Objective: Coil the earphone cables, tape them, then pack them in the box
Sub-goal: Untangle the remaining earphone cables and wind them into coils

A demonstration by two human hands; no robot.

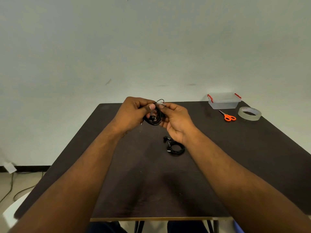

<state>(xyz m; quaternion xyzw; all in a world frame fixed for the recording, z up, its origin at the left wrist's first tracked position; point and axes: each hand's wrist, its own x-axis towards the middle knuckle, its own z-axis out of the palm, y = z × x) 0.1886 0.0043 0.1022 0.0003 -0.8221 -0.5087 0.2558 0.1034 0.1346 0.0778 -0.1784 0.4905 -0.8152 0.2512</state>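
A coiled black earphone cable (154,117) hangs in the air above the middle of the dark table (117,182). My left hand (134,112) grips the coil from the left, thumb on top. My right hand (175,118) pinches a pale strip at the top of the coil, which looks like tape. A second black earphone coil (175,147) lies on the table just below my right wrist. The clear plastic box (223,102) with red clips stands open at the far right corner.
Orange-handled scissors (228,116) lie in front of the box, and a roll of clear tape (249,113) sits to their right. The wall stands close behind the table's far edge. Cables trail on the floor at the left.
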